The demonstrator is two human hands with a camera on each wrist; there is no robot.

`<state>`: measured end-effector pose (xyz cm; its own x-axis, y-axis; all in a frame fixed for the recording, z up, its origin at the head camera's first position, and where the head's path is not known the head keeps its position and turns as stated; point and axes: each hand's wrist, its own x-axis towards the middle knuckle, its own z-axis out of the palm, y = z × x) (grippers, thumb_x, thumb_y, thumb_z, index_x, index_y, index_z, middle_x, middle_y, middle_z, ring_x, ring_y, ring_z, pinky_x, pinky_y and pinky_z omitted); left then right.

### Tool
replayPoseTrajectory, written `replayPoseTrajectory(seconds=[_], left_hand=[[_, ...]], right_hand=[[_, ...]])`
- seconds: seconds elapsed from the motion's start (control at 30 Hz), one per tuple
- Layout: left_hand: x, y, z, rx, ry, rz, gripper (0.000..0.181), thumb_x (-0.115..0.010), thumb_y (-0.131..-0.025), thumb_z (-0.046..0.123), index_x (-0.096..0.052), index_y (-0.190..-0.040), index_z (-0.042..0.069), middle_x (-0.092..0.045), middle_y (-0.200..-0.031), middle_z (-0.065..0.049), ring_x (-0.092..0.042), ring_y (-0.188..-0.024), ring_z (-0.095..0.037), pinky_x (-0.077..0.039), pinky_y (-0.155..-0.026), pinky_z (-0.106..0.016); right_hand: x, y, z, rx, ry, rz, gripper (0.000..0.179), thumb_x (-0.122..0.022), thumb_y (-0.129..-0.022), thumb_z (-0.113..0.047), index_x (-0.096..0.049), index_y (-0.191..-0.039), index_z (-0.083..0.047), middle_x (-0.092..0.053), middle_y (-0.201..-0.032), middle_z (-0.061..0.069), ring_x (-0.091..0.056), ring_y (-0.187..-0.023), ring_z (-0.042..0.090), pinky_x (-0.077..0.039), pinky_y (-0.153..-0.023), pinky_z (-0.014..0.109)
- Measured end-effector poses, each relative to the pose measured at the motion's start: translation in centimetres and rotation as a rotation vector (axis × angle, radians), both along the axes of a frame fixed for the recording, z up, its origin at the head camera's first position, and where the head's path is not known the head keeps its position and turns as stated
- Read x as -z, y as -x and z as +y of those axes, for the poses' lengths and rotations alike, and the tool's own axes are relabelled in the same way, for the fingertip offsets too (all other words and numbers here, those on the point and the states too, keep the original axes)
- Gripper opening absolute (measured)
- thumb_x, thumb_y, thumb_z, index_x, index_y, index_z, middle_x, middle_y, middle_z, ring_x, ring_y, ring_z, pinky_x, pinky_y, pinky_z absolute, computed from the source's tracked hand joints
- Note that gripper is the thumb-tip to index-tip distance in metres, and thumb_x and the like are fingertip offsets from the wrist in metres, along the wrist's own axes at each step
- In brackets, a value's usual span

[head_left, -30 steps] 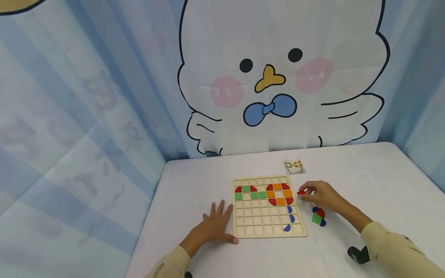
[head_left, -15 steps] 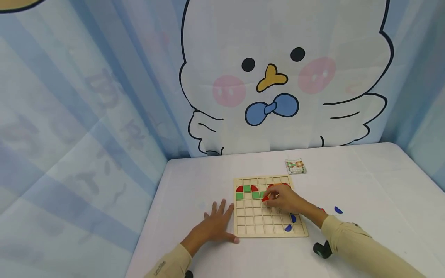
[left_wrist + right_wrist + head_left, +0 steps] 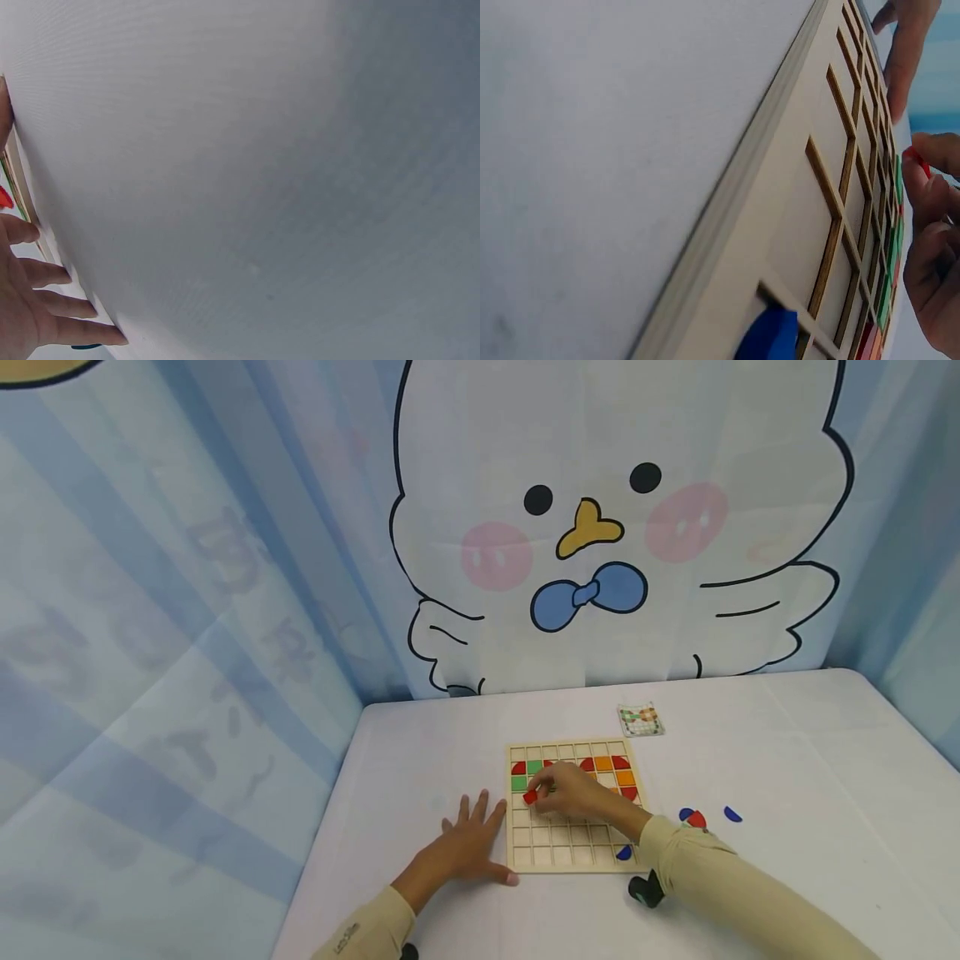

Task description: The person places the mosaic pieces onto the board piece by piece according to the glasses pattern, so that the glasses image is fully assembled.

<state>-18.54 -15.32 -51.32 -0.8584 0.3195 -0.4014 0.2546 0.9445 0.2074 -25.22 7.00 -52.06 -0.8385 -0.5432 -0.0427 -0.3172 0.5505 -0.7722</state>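
In the head view my right hand [image 3: 567, 792] reaches over the wooden grid board [image 3: 551, 860]. It pinches a small red piece [image 3: 530, 797] between thumb and fingers, above the left part of the grid, just below a green square [image 3: 519, 783]. The right wrist view also shows this red piece [image 3: 919, 161] at the fingertips. My left hand [image 3: 468, 845] lies with fingers spread on the table at the board's left edge, holding nothing. Red, green and orange pieces sit in the upper rows; my right hand and forearm hide some. A blue half-circle [image 3: 624, 852] lies at the lower right of the grid.
Right of the board lie a red piece [image 3: 697, 820], a blue piece [image 3: 686, 814] and a separate blue half-circle [image 3: 732, 814]. A pattern card [image 3: 641, 720] rests behind the board. A cartoon curtain [image 3: 517, 652] hangs beyond the white table.
My right hand has carried the red piece leftward from beside the board to above its left columns. A blue half-circle now lies apart from the loose pieces. My left hand stays put.
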Motion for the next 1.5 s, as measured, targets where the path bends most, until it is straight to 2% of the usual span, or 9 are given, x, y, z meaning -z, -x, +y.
replayPoseTrajectory(seconds=[0.2,0.4,0.53,0.93,1.23,1.5], left_hand=[[-0.1,0.1,0.0,0.010,-0.010,0.000,0.116,-0.079,-0.071,0.068,-0.025,-0.160,0.018,-0.014,-0.168,-0.018,-0.013,-0.151,-0.052,-0.029,-0.106,-0.076],[-0.1,0.1,0.0,0.002,0.003,-0.002,0.115,-0.078,-0.070,0.069,-0.026,-0.160,0.019,-0.014,-0.168,-0.017,-0.012,-0.152,-0.051,-0.029,-0.108,-0.075],[-0.1,0.1,0.0,0.001,0.001,0.000,0.115,-0.079,-0.070,0.068,-0.026,-0.160,0.019,-0.015,-0.168,-0.017,-0.013,-0.151,-0.051,-0.029,-0.107,-0.076],[-0.1,0.0,-0.2,0.010,-0.009,0.003,0.115,-0.077,-0.071,0.070,-0.025,-0.160,0.019,-0.014,-0.168,-0.018,-0.012,-0.151,-0.051,-0.029,-0.107,-0.076],[0.3,0.2,-0.2,0.002,-0.008,0.009,0.116,-0.078,-0.070,0.070,-0.026,-0.160,0.019,-0.013,-0.168,-0.018,-0.012,-0.151,-0.052,-0.029,-0.106,-0.077],[0.4,0.2,-0.1,0.010,-0.012,0.011,0.116,-0.078,-0.070,0.070,-0.026,-0.160,0.018,-0.014,-0.168,-0.019,-0.012,-0.151,-0.053,-0.029,-0.106,-0.077]], right_hand=[[0.4,0.3,-1.4,-0.004,-0.083,0.088,0.017,-0.080,-0.084,-0.015,-0.076,-0.101,-0.013,-0.061,-0.073,-0.009,-0.054,-0.065,0.007,-0.044,-0.061,0.022],[0.2,0.2,-2.0,0.029,-0.135,0.079,0.017,-0.081,-0.083,-0.019,-0.076,-0.099,-0.016,-0.061,-0.072,-0.009,-0.054,-0.064,0.008,-0.044,-0.060,0.024],[0.1,0.2,-2.1,0.034,-0.156,0.094,0.016,-0.081,-0.084,-0.020,-0.076,-0.098,-0.014,-0.063,-0.075,-0.009,-0.055,-0.068,0.009,-0.045,-0.064,0.026],[0.8,0.4,-2.6,0.070,-0.167,0.135,0.015,-0.081,-0.084,-0.025,-0.074,-0.095,-0.017,-0.059,-0.071,-0.010,-0.053,-0.064,0.008,-0.042,-0.060,0.026],[0.7,0.5,-2.4,0.075,-0.177,0.146,0.012,-0.081,-0.084,-0.022,-0.072,-0.089,-0.015,-0.060,-0.072,-0.008,-0.053,-0.065,0.010,-0.044,-0.060,0.027],[0.2,0.3,-1.5,0.061,-0.167,0.158,0.012,-0.077,-0.088,-0.023,-0.073,-0.095,-0.016,-0.061,-0.073,-0.009,-0.054,-0.065,0.008,-0.045,-0.059,0.025]])
